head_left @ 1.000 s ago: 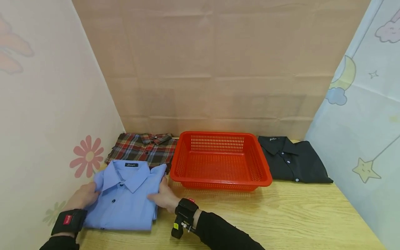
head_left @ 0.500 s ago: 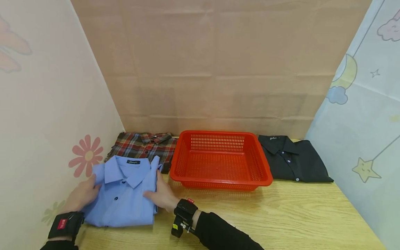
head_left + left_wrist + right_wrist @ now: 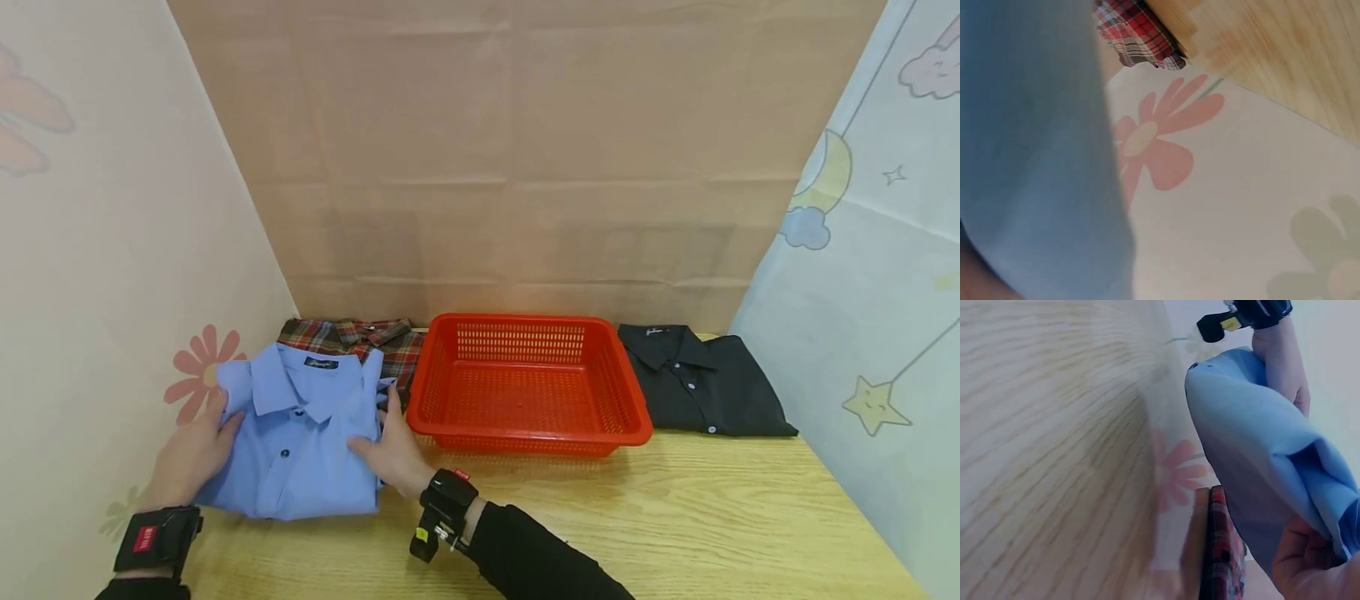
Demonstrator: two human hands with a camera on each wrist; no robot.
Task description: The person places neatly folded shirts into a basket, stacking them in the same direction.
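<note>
A folded light blue shirt (image 3: 311, 458) with dark buttons and a black collar label is held up off the table between both hands. My left hand (image 3: 197, 450) grips its left side, thumb on top. On the opposite edge, my right hand (image 3: 393, 450) pinches the folded layers, fingers curled beneath as the right wrist view shows. In that view the blue shirt (image 3: 1254, 419) hangs above the wood, with a gap below. Behind it lies a folded plaid shirt (image 3: 401, 354), partly covered from the head view. Blue cloth (image 3: 1035, 150) fills the left of the left wrist view.
A red plastic basket (image 3: 528, 439) with slotted walls stands mid-table, right of the blue shirt. A folded black shirt (image 3: 720, 387) lies to the basket's right. Printed walls (image 3: 112, 250) border the wooden table (image 3: 675, 517) at both sides, with brown paper (image 3: 480, 167) at the back.
Both hands have lifted the blue shirt off the table and moved it slightly away from the body, so it covers more of the plaid shirt. The basket and black shirt stay put.
</note>
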